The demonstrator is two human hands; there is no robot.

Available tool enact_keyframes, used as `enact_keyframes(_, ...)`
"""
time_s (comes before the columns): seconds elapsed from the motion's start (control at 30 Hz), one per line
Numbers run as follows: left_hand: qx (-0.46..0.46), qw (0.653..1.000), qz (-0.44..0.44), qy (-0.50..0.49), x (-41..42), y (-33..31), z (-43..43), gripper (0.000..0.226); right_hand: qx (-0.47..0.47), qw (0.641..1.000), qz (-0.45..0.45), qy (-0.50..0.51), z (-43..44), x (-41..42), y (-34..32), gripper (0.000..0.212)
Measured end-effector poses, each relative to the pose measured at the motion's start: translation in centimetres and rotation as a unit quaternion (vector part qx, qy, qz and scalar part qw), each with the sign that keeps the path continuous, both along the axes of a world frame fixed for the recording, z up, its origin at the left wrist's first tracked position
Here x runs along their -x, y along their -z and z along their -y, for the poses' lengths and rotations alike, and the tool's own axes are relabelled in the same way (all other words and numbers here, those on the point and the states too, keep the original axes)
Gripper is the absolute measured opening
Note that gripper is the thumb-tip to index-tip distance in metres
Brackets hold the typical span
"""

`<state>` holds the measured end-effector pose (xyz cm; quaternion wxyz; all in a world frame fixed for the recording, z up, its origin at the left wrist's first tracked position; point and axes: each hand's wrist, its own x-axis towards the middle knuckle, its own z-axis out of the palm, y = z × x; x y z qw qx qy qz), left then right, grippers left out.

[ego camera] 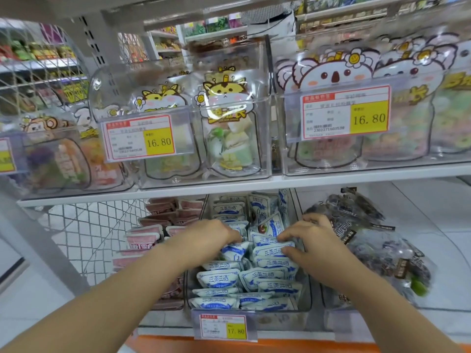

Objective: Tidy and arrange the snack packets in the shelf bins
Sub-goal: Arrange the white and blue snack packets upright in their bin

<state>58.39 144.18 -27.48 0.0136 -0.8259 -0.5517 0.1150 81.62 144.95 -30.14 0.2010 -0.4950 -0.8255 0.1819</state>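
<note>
Packets [244, 278], blue and white, fill the clear bin [307, 299] at 6 o'clock in my view, on the lower shelf. Most lie in 2 overlapping rows running front to back, and a few at the far end stand on edge or tilt. The left hand [206, 240] comes in from 7 o'clock and sits knuckles-up on the pile. Its fingers curl down among the wrappers at its 3 o'clock side and the tips are hidden, so I cannot tell whether it has hold of anything. The right hand [313, 248] comes in from 5 o'clock, with thumb and forefinger closed on the edge of 1 packet [267, 241] in the right row. I see the 2 hands near each other but apart, with wrappers between them.

A price tag [223, 326] reading 17.80 hangs on the bin's front. Pink packs [153, 235] lie at the bin's 9 o'clock and dark packs [369, 238] at its 3 o'clock. Wire mesh [84, 225] shows at 9 o'clock. On the upper shelf at 12 o'clock, clear bins hold cartoon-animal pouches [226, 118], and a tag [142, 138] there reads 16.80
</note>
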Motion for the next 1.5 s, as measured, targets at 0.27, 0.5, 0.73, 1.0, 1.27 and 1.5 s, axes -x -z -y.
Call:
enact_keyframes(0.27, 0.042, 0.994, -0.103, 0.024, -0.5, -0.5, 1.0, 0.048, 0.01, 1.0, 0.004, 0.002, 0.1, 0.0, 0.0, 0.032)
enact_keyframes(0.5, 0.127, 0.985, -0.106, -0.04, -1.0, -0.4, 1.3, 0.062, 0.008, 1.0, -0.001, -0.002, 0.2, 0.1, 0.0, 0.031)
enact_keyframes(0.73, 0.104, 0.989, -0.04, -0.098, -2.3, -2.3, -1.0, 0.04, -0.014, 0.995, -0.088, 0.054, -0.5, -0.8, -0.9, 0.022)
enact_keyframes(1.0, 0.034, 0.988, 0.148, -0.031, -7.0, 0.0, -5.4, 0.046, -0.028, 0.98, -0.164, 0.108, -1.0, -1.4, -0.8, 0.021)
enact_keyframes(1.27, 0.073, 0.971, 0.198, -0.108, -7.0, 1.0, -7.9, 0.01, 0.005, 0.982, -0.164, 0.096, -1.6, -1.6, -0.7, 0.021)
enact_keyframes(1.5, -0.161, 0.932, 0.314, -0.086, -4.2, -1.5, -1.9, 0.02, 0.024, 0.984, -0.167, 0.062, -0.8, -1.5, -1.7, 0.035)
